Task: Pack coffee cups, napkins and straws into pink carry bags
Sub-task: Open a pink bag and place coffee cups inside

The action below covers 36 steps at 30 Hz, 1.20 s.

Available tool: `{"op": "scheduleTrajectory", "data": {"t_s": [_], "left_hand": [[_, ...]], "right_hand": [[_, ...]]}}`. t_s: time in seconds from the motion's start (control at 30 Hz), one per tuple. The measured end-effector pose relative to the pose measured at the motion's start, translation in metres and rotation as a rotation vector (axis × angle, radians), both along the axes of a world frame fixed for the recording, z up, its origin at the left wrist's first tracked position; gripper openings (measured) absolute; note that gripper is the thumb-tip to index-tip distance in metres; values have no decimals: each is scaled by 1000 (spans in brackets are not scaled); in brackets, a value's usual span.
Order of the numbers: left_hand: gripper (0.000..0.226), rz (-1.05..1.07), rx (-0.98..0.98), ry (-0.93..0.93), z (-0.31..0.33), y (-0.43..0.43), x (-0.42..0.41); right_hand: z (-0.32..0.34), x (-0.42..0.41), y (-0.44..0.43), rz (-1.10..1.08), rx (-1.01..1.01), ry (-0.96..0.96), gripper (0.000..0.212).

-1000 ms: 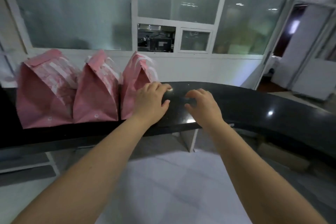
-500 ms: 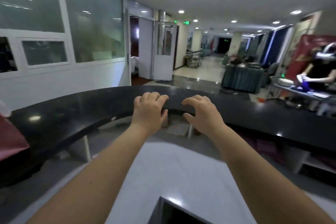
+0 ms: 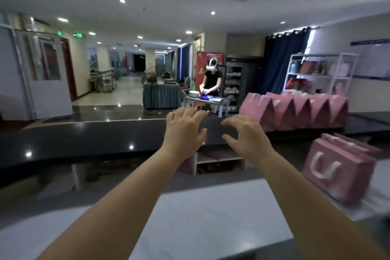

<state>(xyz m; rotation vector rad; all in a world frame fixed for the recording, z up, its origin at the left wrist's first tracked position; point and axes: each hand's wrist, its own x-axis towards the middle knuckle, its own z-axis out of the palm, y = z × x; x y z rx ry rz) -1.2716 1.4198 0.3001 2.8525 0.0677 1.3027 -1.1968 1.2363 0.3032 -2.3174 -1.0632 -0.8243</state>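
Pink paper carry bag (image 3: 337, 173): sits on pale grey counter (image 3: 211, 217), right of both hands.
Left hand (image 3: 183, 131), right hand (image 3: 247, 139): fingers (image 3: 191, 115) spread, loosely curled, empty.
Next reach: swing right, spread the bag's mouth wide.

bag row (image 3: 299, 110) on counter (image 3: 84, 139), right; single bag (image 3: 337, 171) before it, on table (image 3: 211, 217).

black counter (image 3: 84, 139), blue curtains (image 3: 282, 59), ceiling downlights (image 3: 122, 0)
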Motion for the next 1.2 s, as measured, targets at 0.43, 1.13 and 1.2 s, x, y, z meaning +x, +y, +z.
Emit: {"op": "scheduleTrajectory", "data": {"t_s": [0.43, 1.13, 1.2], "left_hand": [[44, -475, 2, 90, -32, -382, 243], [44, -691, -76, 286, -156, -659, 523], [41, -672, -79, 330, -166, -681, 547]], "right_hand": [[-27, 139, -374, -530, -34, 69, 35], [-140, 366, -621, -901, -92, 250, 30], [-149, 393, -637, -926, -112, 272, 30]]}}
